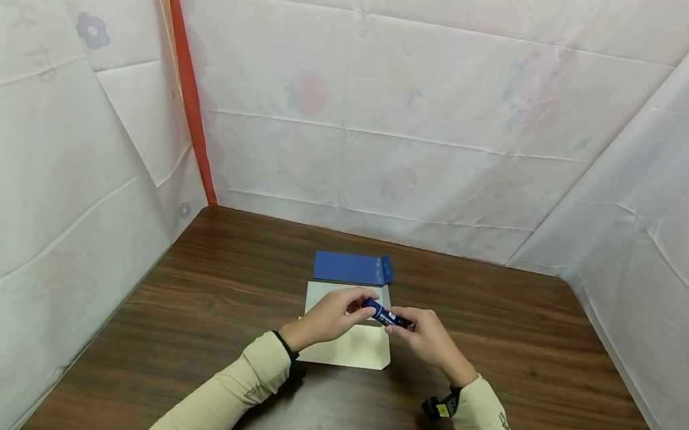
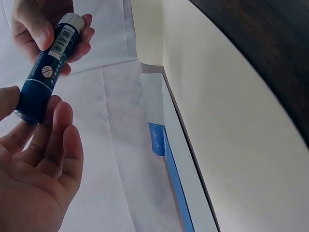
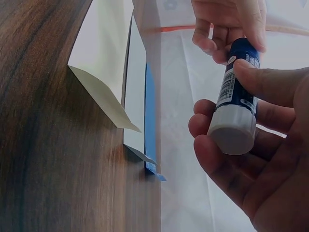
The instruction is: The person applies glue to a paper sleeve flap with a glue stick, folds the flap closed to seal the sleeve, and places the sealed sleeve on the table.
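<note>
A dark blue glue stick with a white base is held between both hands, over the envelopes. My left hand pinches its blue cap end between thumb and fingers. Around the body near the white base, my right hand curls its thumb and fingers. The cap sits on the stick. Below the hands lies a cream envelope with its flap opened to the right. Behind it is a pale grey envelope, partly hidden by the left hand.
Farther back lies a blue envelope, its flap lifted at the right end. All three envelopes lie in a column on the dark wooden table. White patterned sheeting hangs behind the table and along both sides.
</note>
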The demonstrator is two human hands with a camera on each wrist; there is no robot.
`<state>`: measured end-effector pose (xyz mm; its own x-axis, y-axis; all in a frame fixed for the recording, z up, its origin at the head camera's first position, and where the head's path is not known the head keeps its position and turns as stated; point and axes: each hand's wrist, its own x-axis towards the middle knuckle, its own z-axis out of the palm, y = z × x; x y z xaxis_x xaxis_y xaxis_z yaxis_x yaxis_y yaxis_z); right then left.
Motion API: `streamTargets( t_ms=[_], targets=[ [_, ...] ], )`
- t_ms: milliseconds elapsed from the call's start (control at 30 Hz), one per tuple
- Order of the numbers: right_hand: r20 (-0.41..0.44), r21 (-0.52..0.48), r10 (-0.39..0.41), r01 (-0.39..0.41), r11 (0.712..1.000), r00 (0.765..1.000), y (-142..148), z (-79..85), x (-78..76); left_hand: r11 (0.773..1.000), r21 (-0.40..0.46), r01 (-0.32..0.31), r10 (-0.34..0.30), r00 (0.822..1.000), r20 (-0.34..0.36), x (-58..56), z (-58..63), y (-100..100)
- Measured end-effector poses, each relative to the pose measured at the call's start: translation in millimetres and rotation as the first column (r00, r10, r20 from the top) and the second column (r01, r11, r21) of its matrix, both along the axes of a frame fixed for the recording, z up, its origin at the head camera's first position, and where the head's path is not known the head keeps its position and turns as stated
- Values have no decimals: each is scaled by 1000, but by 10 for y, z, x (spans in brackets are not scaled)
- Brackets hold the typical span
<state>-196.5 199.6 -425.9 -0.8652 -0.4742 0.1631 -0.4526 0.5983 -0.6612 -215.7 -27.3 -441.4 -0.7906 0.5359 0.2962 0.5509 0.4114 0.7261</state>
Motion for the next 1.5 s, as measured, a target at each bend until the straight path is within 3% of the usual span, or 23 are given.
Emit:
streamTargets(
  t_ms=[400,867,1100,1300,1500],
  targets=[
    [5,5,18,-18,1000,1000,11,-51,-4,1000,2,9,-9,997,74,30,-12,29],
    [-119,12,59,-58,998,991,26,-40,-5,999,-26,-28,26,998,-61,32,3,103],
    [-250,-10,49,-53,999,967,4,-56,-4,999,4,-53,53,991,-121,39,21,115],
    [-318,33,18,-8,999,948,-32,-57,-17,994,-16,-110,109,991,-78,41,35,130],
    [-349,39,-19,35,999,937,-61,-80,-14,982,6,-190,189,979,76,67,98,148]
  ],
)
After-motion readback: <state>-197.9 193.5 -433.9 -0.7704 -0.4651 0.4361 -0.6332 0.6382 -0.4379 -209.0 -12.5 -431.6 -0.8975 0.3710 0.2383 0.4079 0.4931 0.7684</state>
